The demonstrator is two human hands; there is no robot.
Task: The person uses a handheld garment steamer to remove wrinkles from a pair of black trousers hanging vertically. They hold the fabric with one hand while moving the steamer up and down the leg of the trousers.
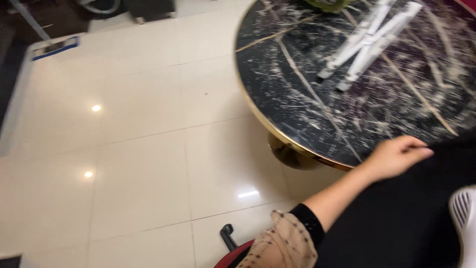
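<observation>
My left hand (396,158) reaches out from a beige patterned sleeve with a black cuff (292,238). It lies at the near edge of a round black marble table (297,99) with a gold rim. Its fingers are curled together on the edge of a black cloth (406,218) that covers the lower right. My right hand is not in view. Farther back on the table lies a white folded stand made of long bars (369,42), well away from the hand.
Glossy cream floor tiles (139,164) fill the left side. The table's gold pedestal (290,156) stands under its rim. A red chair with a black armrest knob (228,238) is at the bottom. A white ribbed object (465,213) shows at the right edge.
</observation>
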